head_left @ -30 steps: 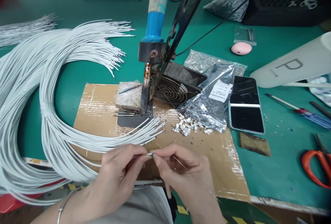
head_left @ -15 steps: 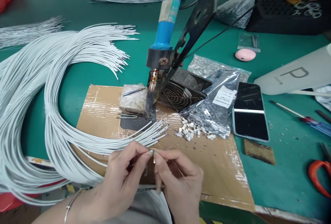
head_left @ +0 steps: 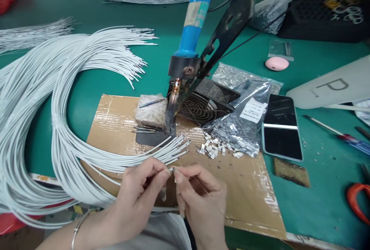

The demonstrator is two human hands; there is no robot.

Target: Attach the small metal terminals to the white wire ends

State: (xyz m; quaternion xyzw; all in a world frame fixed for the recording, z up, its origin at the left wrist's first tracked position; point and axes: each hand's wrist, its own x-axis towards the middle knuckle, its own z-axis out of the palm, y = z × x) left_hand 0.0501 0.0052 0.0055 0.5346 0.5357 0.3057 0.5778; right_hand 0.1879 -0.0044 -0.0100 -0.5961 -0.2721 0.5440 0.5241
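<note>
My left hand is closed in a pinch on a white cable, close to its end. Thumb and forefinger of my right hand are pressed together at that cable's tip, facing the left fingertips. A thin wire runs across the right fingers. Any small part at the tip is mostly hidden by the fingers. Just beyond the hands lie the dark-tipped ends of a white cable bundle. Behind them a blue soldering iron points down in its black stand.
Small metallic pieces lie loose on the cardboard. Near them are a plastic bag, a black fan and a block. A phone, a screwdriver and scissors lie to the right.
The view has shifted slightly, so most things sit a little further right. Both hands keep their pinch at the cable tip, with a small gap of white showing between the fingertips.
</note>
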